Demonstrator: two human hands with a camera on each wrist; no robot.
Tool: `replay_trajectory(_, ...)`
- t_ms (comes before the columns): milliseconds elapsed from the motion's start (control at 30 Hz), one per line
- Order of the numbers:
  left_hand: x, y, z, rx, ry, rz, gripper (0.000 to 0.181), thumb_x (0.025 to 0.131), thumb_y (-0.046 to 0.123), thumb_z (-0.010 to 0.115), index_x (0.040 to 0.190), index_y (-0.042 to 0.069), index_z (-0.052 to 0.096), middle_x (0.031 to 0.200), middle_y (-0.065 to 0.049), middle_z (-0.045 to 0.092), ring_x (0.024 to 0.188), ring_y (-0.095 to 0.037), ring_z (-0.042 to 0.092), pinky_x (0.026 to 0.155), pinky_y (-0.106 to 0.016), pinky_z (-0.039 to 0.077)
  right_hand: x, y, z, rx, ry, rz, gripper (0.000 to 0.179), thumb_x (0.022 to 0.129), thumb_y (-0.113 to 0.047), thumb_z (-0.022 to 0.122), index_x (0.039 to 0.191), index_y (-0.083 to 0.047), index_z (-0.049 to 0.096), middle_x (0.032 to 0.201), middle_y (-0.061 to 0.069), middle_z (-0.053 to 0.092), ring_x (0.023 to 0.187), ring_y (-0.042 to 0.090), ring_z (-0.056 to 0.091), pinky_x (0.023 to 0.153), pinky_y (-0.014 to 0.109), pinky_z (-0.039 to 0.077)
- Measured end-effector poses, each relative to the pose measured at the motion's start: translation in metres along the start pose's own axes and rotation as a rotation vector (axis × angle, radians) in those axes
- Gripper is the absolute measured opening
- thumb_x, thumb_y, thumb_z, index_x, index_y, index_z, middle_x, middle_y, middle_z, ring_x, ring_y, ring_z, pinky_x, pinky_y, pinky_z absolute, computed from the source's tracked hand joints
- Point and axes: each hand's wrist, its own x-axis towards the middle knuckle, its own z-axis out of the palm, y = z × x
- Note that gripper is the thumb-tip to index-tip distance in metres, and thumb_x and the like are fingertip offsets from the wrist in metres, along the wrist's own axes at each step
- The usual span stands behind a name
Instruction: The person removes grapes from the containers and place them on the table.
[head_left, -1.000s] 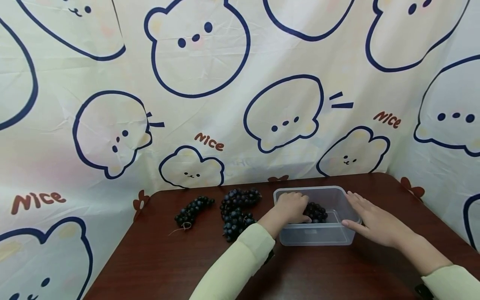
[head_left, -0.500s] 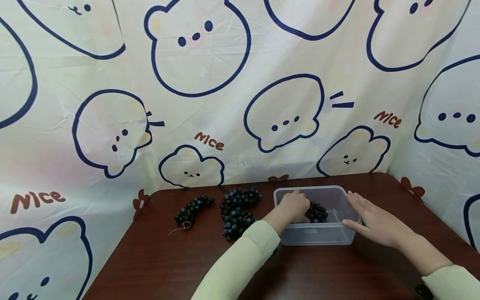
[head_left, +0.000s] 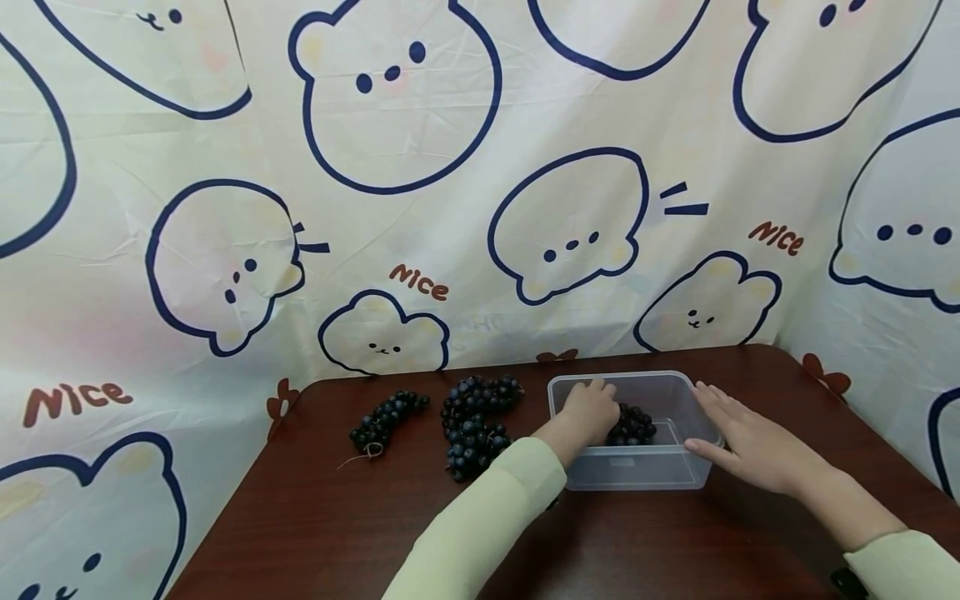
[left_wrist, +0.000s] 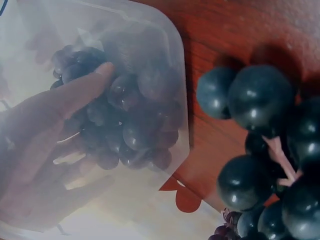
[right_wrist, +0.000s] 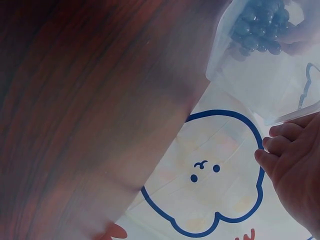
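A clear plastic box [head_left: 637, 473] stands on the table, with a bunch of dark grapes [head_left: 633, 427] lying in it. My left hand [head_left: 591, 413] reaches into the box's left side. In the left wrist view, its thumb lies over the grapes [left_wrist: 137, 131], with the other fingers on their far side, blurred by the cloudy box wall. My right hand [head_left: 753, 443] rests against the box's right side, fingers straight and thumb at the front rim. Those fingers also show in the right wrist view beside the box rim [right_wrist: 295, 114].
Left of the box lie more dark grapes [head_left: 474, 425]. Farther left is another bunch [head_left: 386, 423] with a string at its near end. The brown table [head_left: 337, 533] ends at a printed cloth [head_left: 465, 233] behind and at both sides.
My left hand has shifted slightly to the right inside the box, and its fingers have changed position around the grapes. My right hand and the grapes outside the box have stayed put.
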Motion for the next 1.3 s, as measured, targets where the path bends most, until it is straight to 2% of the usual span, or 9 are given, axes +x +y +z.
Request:
replay_trajectory(200, 0.0008, 0.0003, -0.0004, 0.060, -0.005, 0.013, 0.031, 0.094, 0.041, 0.061, 0.124, 0.033, 0.064, 0.131, 0.008, 0.047, 0.115, -0.012, 0.042, 0.094, -0.028, 0.044, 0.0003, 0.0008, 0.0004, 0.006, -0.004, -0.001, 0.090, 0.092, -0.056, 0.058, 0.151, 0.004, 0.026, 0.152, 0.030, 0.025, 0.136, 0.049, 0.027, 0.100, 0.068, 0.029)
replay_trajectory(400, 0.0001, -0.0002, -0.0017, 0.043, -0.001, 0.024, 0.032, 0.093, 0.043, 0.063, 0.123, 0.034, 0.065, 0.129, 0.013, 0.052, 0.114, -0.011, 0.044, 0.095, -0.027, 0.042, -0.0003, 0.0010, 0.0005, 0.011, -0.012, 0.003, 0.090, 0.092, -0.055, 0.057, 0.151, 0.004, 0.025, 0.152, 0.031, 0.025, 0.136, 0.050, 0.026, 0.100, 0.068, 0.028)
replay_trajectory(500, -0.0003, 0.0003, -0.0023, 0.019, 0.015, 0.025, 0.026, 0.092, 0.042, 0.064, 0.117, 0.034, 0.068, 0.122, 0.015, 0.058, 0.109, -0.008, 0.048, 0.092, -0.025, 0.044, 0.0002, 0.0012, 0.0010, 0.012, -0.013, 0.001, 0.090, 0.092, -0.055, 0.057, 0.151, 0.004, 0.024, 0.152, 0.031, 0.025, 0.136, 0.050, 0.026, 0.100, 0.068, 0.028)
replay_trajectory(633, -0.0009, 0.0011, -0.0036, -0.029, 0.039, 0.018, 0.014, 0.094, 0.033, 0.063, 0.102, 0.032, 0.074, 0.105, 0.016, 0.065, 0.097, -0.005, 0.056, 0.080, -0.022, 0.050, 0.0002, 0.0012, 0.0006, 0.011, -0.015, 0.004, 0.091, 0.092, -0.056, 0.057, 0.151, 0.003, 0.023, 0.152, 0.031, 0.024, 0.136, 0.049, 0.026, 0.100, 0.068, 0.028)
replay_trajectory(700, -0.0012, 0.0012, -0.0041, -0.062, 0.033, 0.016, 0.014, 0.096, 0.029, 0.061, 0.099, 0.031, 0.075, 0.101, 0.015, 0.065, 0.094, -0.005, 0.057, 0.076, -0.023, 0.051, -0.0001, 0.0012, 0.0002, 0.009, -0.016, 0.007, 0.091, 0.092, -0.056, 0.057, 0.151, 0.003, 0.024, 0.152, 0.031, 0.024, 0.136, 0.049, 0.026, 0.100, 0.068, 0.028)
replay_trajectory(800, -0.0020, 0.0012, -0.0045, -0.096, 0.004, 0.017, 0.017, 0.099, 0.025, 0.057, 0.100, 0.030, 0.074, 0.103, 0.014, 0.064, 0.095, -0.006, 0.054, 0.075, -0.023, 0.051, -0.0001, 0.0012, 0.0004, 0.009, -0.014, 0.007, 0.091, 0.092, -0.056, 0.057, 0.152, 0.003, 0.024, 0.152, 0.030, 0.024, 0.136, 0.049, 0.026, 0.100, 0.068, 0.028)
replay_trajectory(967, -0.0039, 0.0003, -0.0017, -0.124, -0.017, 0.023, 0.014, 0.097, 0.030, 0.060, 0.100, 0.027, 0.073, 0.110, 0.007, 0.058, 0.093, -0.009, 0.047, 0.076, -0.023, 0.050, 0.0003, 0.0021, 0.0015, 0.015, -0.013, 0.005, 0.090, 0.092, -0.056, 0.057, 0.152, 0.003, 0.023, 0.152, 0.030, 0.024, 0.137, 0.049, 0.025, 0.101, 0.068, 0.028)
replay_trajectory(1167, -0.0030, -0.0017, 0.0011, -0.173, -0.025, 0.011, 0.013, 0.093, 0.033, 0.065, 0.099, 0.025, 0.073, 0.113, 0.007, 0.057, 0.097, -0.009, 0.050, 0.079, -0.024, 0.050, 0.0010, 0.0024, 0.0012, 0.016, -0.017, 0.001, 0.090, 0.092, -0.056, 0.057, 0.152, 0.003, 0.023, 0.152, 0.030, 0.023, 0.137, 0.049, 0.025, 0.100, 0.068, 0.028)
replay_trajectory(1300, -0.0011, -0.0018, 0.0020, -0.229, -0.028, 0.004, 0.010, 0.094, 0.026, 0.065, 0.087, 0.023, 0.071, 0.100, 0.009, 0.064, 0.082, -0.007, 0.056, 0.071, -0.025, 0.052, 0.0009, 0.0013, 0.0000, 0.018, -0.017, 0.001, 0.090, 0.092, -0.056, 0.057, 0.151, 0.003, 0.024, 0.152, 0.030, 0.024, 0.137, 0.049, 0.025, 0.100, 0.068, 0.028)
